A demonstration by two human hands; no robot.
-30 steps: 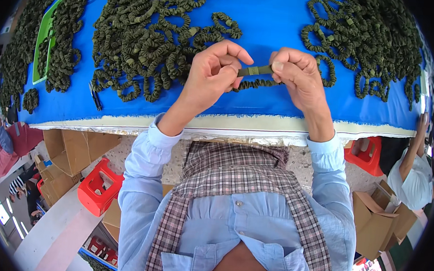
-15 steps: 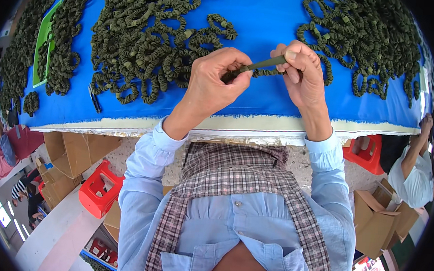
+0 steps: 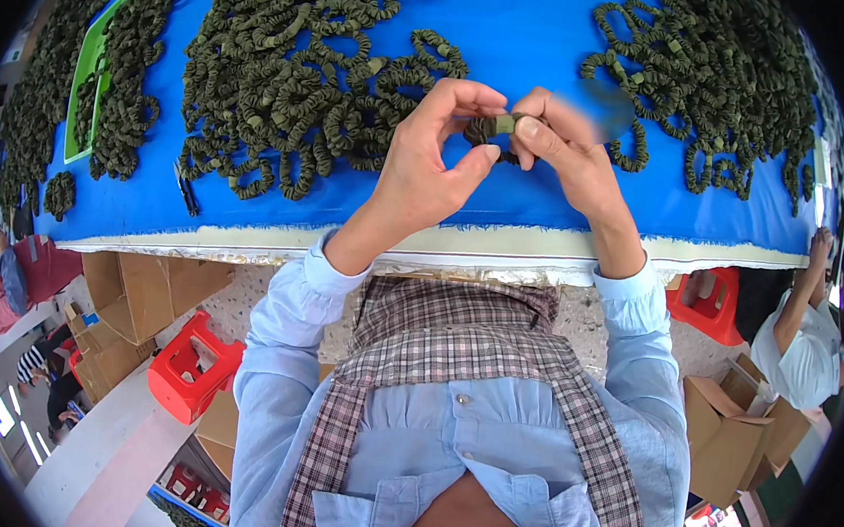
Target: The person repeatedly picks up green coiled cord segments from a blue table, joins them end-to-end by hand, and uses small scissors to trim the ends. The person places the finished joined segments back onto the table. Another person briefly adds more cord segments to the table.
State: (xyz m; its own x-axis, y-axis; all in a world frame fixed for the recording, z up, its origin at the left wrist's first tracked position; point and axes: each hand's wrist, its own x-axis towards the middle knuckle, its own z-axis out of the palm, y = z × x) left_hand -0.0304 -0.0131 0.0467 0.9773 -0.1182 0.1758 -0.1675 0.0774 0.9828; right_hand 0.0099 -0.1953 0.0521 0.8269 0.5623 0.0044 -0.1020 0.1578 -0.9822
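Observation:
A dark green ruched fabric scrunchie (image 3: 480, 130) is between my two hands above the table's front part. My left hand (image 3: 424, 153) curls loosely about its left side, thumb and forefinger apart at the tips; its other fingers are partly hidden behind. With thumb and fingers, my right hand (image 3: 569, 152) pinches the scrunchie beside a short smooth green section. Motion smears part of the right fingers. Left of my hands lies a large heap of similar scrunchies (image 3: 288, 81), and another scrunchie heap (image 3: 714, 78) spreads at the right.
Blue cloth (image 3: 513, 37) covers the table. A bright green tray (image 3: 79, 98) holds scrunchies at the left, near small black snips (image 3: 186, 191). Red stools (image 3: 188, 370) and cardboard boxes (image 3: 149, 295) stand below the table edge. Another person (image 3: 799, 335) sits at the right.
The smooth green strip stretched between my hands has shortened to a small section. My right hand has come closer to my left, whose thumb and forefinger have spread apart.

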